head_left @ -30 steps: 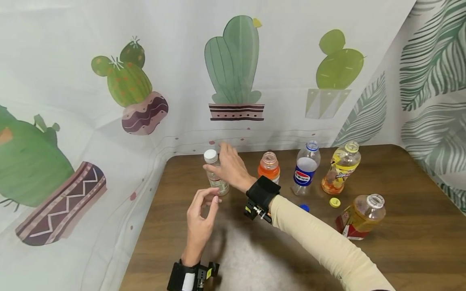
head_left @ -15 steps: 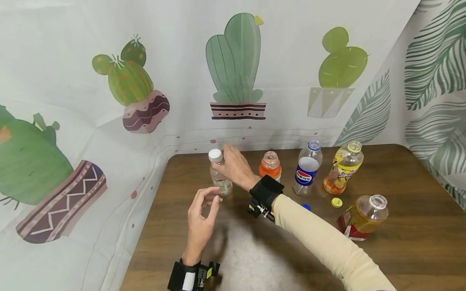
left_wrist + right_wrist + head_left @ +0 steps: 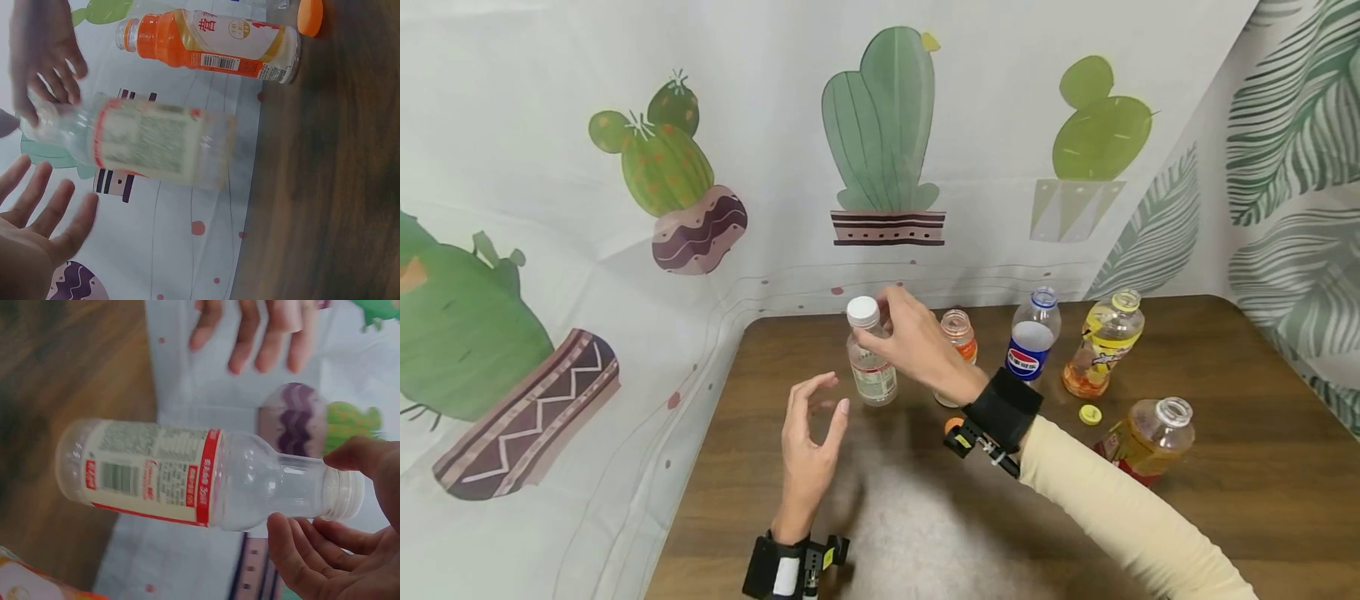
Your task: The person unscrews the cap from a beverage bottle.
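Observation:
My right hand grips a clear plastic bottle by its neck, thumb on one side and fingers on the other. The bottle has a white screw cap and a pale label with red bands, best seen in the right wrist view. It stands upright and looks slightly lifted, blurred in the left wrist view. Just left of it and nearer the front, my left hand is held with its fingers loosely bent and apart, touching nothing. The fingers spread beside the bottle in the left wrist view.
Right of the hands stand uncapped bottles: an orange-labelled one, a Pepsi bottle, a yellow-labelled one and a squarish amber one. An orange cap and yellow cap lie on the wooden table. Behind hangs a cactus-print cloth.
My right hand has closed on the capped bottle's neck and drawn it to the right. The left hand has stayed nearly in place, its fingers spreading a little wider.

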The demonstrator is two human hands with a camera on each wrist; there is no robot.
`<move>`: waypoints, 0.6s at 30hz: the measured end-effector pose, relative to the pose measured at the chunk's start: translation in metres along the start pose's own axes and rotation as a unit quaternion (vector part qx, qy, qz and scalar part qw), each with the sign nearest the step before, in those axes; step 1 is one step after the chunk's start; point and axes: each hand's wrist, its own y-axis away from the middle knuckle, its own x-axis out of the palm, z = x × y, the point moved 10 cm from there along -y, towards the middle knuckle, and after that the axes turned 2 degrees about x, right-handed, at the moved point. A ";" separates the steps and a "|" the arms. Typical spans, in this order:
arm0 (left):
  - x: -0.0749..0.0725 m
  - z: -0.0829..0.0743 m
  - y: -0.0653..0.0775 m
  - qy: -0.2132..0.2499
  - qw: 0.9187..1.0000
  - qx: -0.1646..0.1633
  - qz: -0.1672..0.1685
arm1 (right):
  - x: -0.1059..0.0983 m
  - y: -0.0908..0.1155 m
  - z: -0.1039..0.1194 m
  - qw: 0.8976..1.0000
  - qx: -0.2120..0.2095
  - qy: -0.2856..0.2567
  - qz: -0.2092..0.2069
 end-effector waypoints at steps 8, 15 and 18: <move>0.015 0.007 0.004 0.001 0.999 -0.029 0.035 | -0.046 0.031 0.022 0.999 -0.039 0.021 -0.026; 0.046 0.029 0.015 -0.002 0.994 -0.026 0.102 | -0.075 0.058 0.035 0.998 -0.055 0.025 -0.024; 0.060 0.033 0.016 0.000 0.991 -0.014 0.130 | -0.085 0.066 0.037 0.998 -0.053 0.024 -0.022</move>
